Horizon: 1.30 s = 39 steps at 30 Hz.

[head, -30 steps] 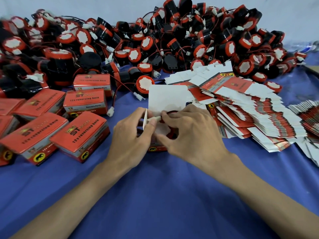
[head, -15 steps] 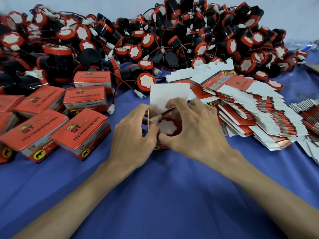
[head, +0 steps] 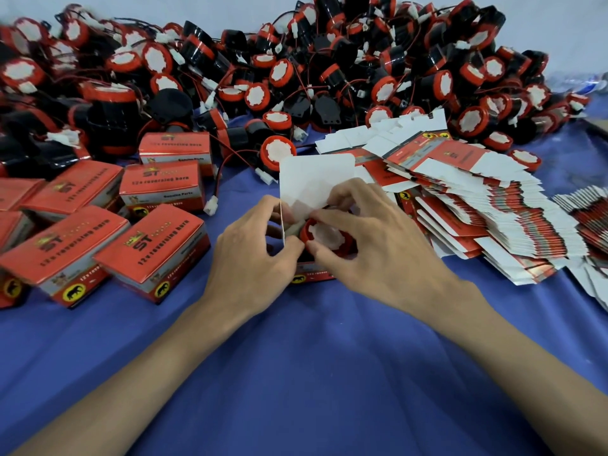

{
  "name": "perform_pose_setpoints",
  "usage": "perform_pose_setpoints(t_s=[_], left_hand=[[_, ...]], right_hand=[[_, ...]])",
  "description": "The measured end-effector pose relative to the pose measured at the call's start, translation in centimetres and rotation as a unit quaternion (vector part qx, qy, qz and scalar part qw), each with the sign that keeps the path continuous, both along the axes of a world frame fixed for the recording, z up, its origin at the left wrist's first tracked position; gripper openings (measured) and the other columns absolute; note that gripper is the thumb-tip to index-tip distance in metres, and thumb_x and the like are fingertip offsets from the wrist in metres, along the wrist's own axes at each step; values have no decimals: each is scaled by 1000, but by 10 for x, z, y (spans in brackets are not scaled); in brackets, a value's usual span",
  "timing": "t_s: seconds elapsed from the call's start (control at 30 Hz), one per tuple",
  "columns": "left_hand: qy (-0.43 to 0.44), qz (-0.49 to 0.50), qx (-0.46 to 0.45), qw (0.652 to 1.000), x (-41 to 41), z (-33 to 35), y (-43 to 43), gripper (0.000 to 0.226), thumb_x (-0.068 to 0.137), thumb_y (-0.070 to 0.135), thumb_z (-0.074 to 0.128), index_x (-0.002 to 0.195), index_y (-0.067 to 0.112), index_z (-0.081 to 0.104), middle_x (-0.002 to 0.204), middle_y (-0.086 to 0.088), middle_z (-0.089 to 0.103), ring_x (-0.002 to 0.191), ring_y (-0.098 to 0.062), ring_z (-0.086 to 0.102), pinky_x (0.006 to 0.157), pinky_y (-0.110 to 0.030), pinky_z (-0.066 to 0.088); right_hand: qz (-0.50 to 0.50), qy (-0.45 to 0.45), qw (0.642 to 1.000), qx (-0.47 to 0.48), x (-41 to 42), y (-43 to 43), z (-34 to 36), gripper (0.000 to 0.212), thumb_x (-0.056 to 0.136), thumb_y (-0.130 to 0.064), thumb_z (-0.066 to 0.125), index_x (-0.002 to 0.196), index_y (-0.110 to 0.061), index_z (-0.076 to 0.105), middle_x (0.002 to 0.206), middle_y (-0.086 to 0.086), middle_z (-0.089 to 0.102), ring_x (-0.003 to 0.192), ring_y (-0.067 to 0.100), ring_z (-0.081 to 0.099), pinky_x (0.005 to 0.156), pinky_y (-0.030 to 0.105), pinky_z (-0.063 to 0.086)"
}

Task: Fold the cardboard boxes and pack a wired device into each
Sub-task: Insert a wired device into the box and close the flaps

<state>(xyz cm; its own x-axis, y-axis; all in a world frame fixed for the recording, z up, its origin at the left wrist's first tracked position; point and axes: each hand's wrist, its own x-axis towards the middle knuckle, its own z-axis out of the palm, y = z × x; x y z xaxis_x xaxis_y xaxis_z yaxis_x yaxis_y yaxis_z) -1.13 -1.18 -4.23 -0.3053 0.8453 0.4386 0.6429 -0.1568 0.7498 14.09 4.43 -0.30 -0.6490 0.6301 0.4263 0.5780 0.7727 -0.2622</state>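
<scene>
An open red cardboard box (head: 314,275) on the blue cloth (head: 296,373) holds a round red-rimmed wired horn (head: 326,237) — the left hand (head: 251,258) pinches its white side flap (head: 282,218), the right hand (head: 378,255) grips the horn with curled fingers.

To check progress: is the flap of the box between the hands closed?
No, the white flap stands open and the red device shows inside the box.

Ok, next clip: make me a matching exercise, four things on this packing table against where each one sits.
Things: 1 flat boxes; 2 closed boxes; 3 open box; 4 heap of loose devices.
Places: A between left hand and right hand; B at the back, farthest away; C left of both hands; D right of both hands.
Pairs: 1-D, 2-C, 3-A, 4-B.
</scene>
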Motion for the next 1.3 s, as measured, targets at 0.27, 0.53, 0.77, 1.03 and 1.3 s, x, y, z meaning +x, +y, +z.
perform_pose_setpoints(t_s=[0.27, 0.53, 0.77, 1.03, 1.3], left_hand=[[-29, -44, 3, 999, 0, 2, -4, 20, 74, 20, 54, 94, 18, 56, 83, 11, 62, 77, -11, 61, 64, -41, 51], [-20, -35, -9, 999, 0, -1, -3, 25, 75, 23, 50, 100, 19, 55, 90, 11, 64, 81, -7, 61, 72, -44, 50], [-23, -35, -23, 999, 1, -1, -2, 26, 75, 25, 49, 101, 24, 53, 90, 15, 61, 80, -4, 60, 70, -40, 50], [-27, -64, -46, 997, 2, -2, -2, 26, 72, 25, 44, 95, 14, 48, 72, 7, 54, 64, -10, 51, 55, -19, 34], [-57, -129, -93, 986, 2, -8, -1, 32, 70, 40, 33, 101, 44, 36, 92, 31, 52, 81, -3, 53, 66, -27, 42]], right_hand=[[1, -63, 996, 70, 5, -2, -4, 40, 92, -42, 47, 109, -15, 71, 111, 5, 58, 101, 24, 52, 87, 42, 45], [-13, -43, 993, 105, 0, -5, -7, 36, 88, -37, 53, 103, -9, 69, 107, 7, 62, 97, 26, 58, 92, 38, 43], [-92, -87, 983, 135, 1, -6, 0, 54, 83, -56, 43, 95, -10, 69, 100, 4, 66, 103, 24, 57, 93, 38, 39], [-61, -72, 986, 138, 2, 1, -2, 48, 81, -51, 53, 94, -9, 71, 97, 4, 67, 108, 26, 56, 108, 53, 30], [15, -6, 996, 84, 0, 2, -7, 37, 74, -31, 63, 106, -13, 70, 97, -1, 69, 115, 26, 55, 110, 59, 17]])
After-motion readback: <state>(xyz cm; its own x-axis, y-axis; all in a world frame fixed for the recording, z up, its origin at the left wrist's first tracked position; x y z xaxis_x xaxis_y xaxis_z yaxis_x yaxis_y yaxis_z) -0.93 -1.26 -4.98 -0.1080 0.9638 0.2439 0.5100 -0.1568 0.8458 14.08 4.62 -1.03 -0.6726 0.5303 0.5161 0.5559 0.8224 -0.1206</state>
